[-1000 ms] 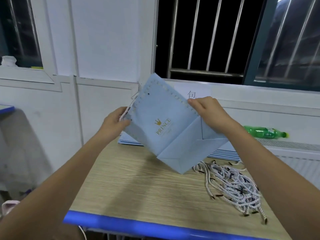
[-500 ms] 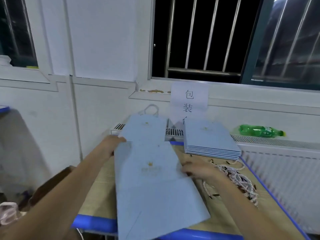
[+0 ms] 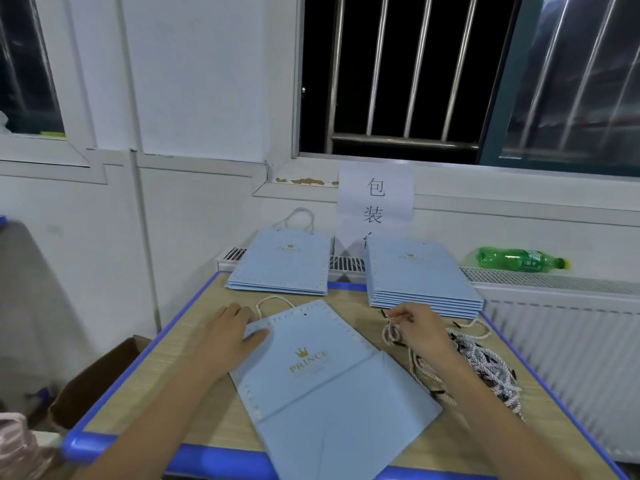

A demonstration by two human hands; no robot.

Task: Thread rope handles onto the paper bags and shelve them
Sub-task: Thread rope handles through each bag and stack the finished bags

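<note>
- Pale-blue paper bag (image 3: 322, 379) lies flat on the wood-grain table (image 3: 180, 368), tilted, gold crown logo up, its near end over the blue front edge.
- Left hand (image 3: 232, 336): fingers straight and relaxed, resting flat on the bag's upper left corner, pinning it down. Nothing gripped.
- One white rope handle (image 3: 272, 301) already loops out from the bag's top edge, just past the left fingertips.
- Right hand (image 3: 417, 327): fingers curled, pinching a rope (image 3: 393, 332) near its black tip, beside the bag's right edge.
- Loose pile of ropes (image 3: 481, 362) spreads along the table's right side, partly hidden under the right forearm.
- Far left: stack of bags with handles (image 3: 287, 265). Far right: thicker stack of flat bags (image 3: 420, 275); whether these have handles, cannot tell.
- Behind: white radiator (image 3: 561, 327), green plastic bottle (image 3: 516, 259) lying on its top, paper sign (image 3: 375, 199) on the sill, barred window (image 3: 391, 74).
- Floor at left: open cardboard box (image 3: 100, 379).
</note>
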